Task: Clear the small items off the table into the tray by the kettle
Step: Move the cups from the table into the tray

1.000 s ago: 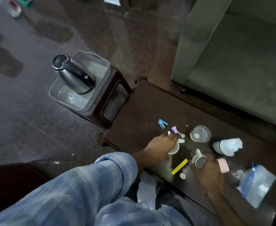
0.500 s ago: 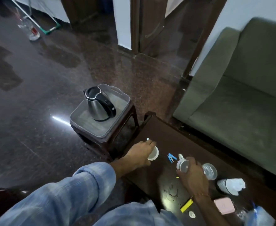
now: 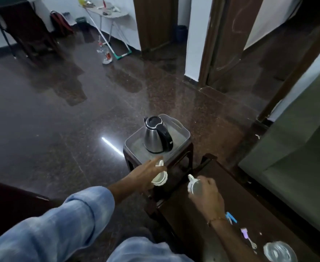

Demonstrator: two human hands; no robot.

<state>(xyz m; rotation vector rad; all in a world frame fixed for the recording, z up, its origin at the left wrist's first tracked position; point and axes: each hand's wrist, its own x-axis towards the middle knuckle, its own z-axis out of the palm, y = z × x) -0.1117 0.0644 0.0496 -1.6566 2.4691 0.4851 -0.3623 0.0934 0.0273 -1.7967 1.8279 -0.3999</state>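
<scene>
Hands [image 3: 147, 173] [image 3: 207, 193] carry cups near kettle [image 3: 158, 138].

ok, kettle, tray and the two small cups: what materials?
Kettle: brushed steel body by its metallic sheen, glossy black handle and lid, likely plastic. Tray: translucent grey plastic, moulded handle slot. Cup in the left hand and cup in the right hand: white, matte, probably plastic; too blurred to be sure.

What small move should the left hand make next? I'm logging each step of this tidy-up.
Probably carry the small white cup forward over the grey plastic tray and release it: the left hand holds it just short of the tray's near rim.
</scene>
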